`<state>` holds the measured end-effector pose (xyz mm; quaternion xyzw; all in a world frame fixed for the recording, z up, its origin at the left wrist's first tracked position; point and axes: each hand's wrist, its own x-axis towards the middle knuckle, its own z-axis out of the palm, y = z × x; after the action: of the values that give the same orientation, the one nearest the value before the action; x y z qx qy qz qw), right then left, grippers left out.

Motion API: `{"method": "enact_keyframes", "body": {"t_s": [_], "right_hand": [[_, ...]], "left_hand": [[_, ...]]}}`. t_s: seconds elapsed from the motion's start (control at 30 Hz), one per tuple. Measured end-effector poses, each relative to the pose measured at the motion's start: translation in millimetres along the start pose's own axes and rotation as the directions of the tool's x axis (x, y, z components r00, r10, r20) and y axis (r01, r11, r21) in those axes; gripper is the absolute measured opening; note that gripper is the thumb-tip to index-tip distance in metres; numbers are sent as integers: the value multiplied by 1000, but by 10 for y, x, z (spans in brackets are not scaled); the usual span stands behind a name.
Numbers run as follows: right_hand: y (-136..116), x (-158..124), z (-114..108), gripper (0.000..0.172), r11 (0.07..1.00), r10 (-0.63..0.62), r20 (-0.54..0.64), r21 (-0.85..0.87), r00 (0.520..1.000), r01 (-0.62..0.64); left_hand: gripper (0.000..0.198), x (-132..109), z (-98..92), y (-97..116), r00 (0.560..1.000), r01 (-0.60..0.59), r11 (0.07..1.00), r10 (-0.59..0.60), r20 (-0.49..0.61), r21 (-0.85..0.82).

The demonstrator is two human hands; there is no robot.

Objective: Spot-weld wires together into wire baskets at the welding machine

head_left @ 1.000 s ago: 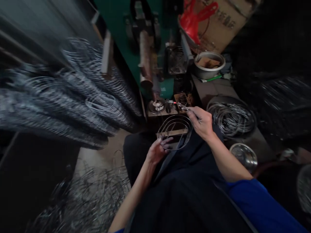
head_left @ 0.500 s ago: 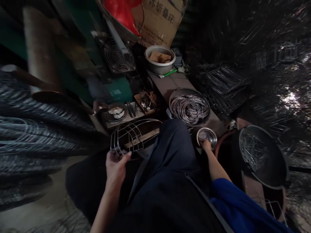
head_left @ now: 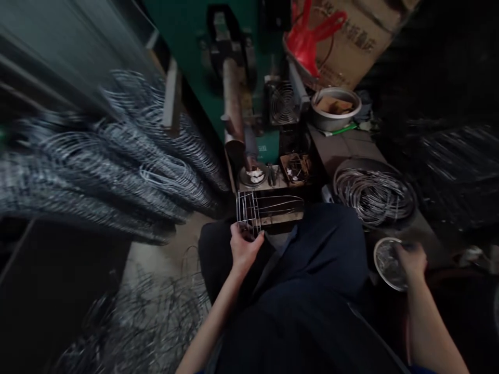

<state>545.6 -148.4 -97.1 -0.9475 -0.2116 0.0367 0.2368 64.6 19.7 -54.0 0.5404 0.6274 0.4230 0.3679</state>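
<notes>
My left hand (head_left: 244,248) is closed on the near end of a wire basket frame (head_left: 268,210), held on edge above my lap in front of a green welding machine (head_left: 234,93). My right hand (head_left: 411,259) reaches down at the right, its fingers over the rim of a small shiny metal bowl (head_left: 385,257). The right fingers are blurred, so what they hold, if anything, is hidden. Dark trousers (head_left: 312,280) fill the lower middle.
Stacks of wire frames (head_left: 117,156) lie at the left. A pan of wire rings (head_left: 372,195) sits right of the machine. A small tray (head_left: 296,169), a round dish (head_left: 252,175), a fan (head_left: 283,101), a grey pot (head_left: 335,109) and a cardboard box (head_left: 351,36) stand behind. Loose wire (head_left: 148,311) litters the floor.
My right hand let go of the frame and went down to the small metal bowl at the right. The left hand turned the wire frame on edge. The camera swung right, then back.
</notes>
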Motion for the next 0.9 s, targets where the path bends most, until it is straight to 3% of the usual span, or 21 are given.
{"method": "enact_keyframes", "body": {"t_s": [0.03,0.1,0.17,0.23,0.3,0.37,0.4,0.47,0.57,0.9], "right_hand": [[-273,34,1,23,989,-22,-11,146,1000,23],[-953,-5,1,27,886,-183,27,438,983,153],[-1710,-188,3,21,697,-455,144,672,879,250],[-2405,-470,14,17,552,-672,218,784,707,283],[-2934,-772,35,22,479,-829,308,821,466,310],[-3272,-1021,76,25,380,-920,302,839,248,390],[-3380,-1114,106,24,319,-948,275,834,162,450],[-3512,-1237,184,21,196,-977,210,790,44,581],[-3588,-1318,325,23,75,-987,153,685,-43,725],[-3744,-1396,633,26,-114,-992,-16,508,-123,854]], "left_hand": [[46,2,-26,14,1000,-7,1000,7,-10,16],[45,-6,-72,52,1000,-23,999,23,-21,35],[44,-25,-109,94,999,-32,998,34,-33,46],[44,-45,-142,126,998,-30,998,33,-50,55],[44,-56,-177,139,997,-26,998,31,-73,61],[44,-51,-215,133,995,-32,997,38,-90,65],[44,-43,-235,128,994,-39,997,45,-98,68],[44,-17,-271,121,992,-49,996,58,-111,78],[44,37,-304,136,990,-47,995,57,-127,83],[41,264,-275,156,979,-50,997,60,-193,58]]}}
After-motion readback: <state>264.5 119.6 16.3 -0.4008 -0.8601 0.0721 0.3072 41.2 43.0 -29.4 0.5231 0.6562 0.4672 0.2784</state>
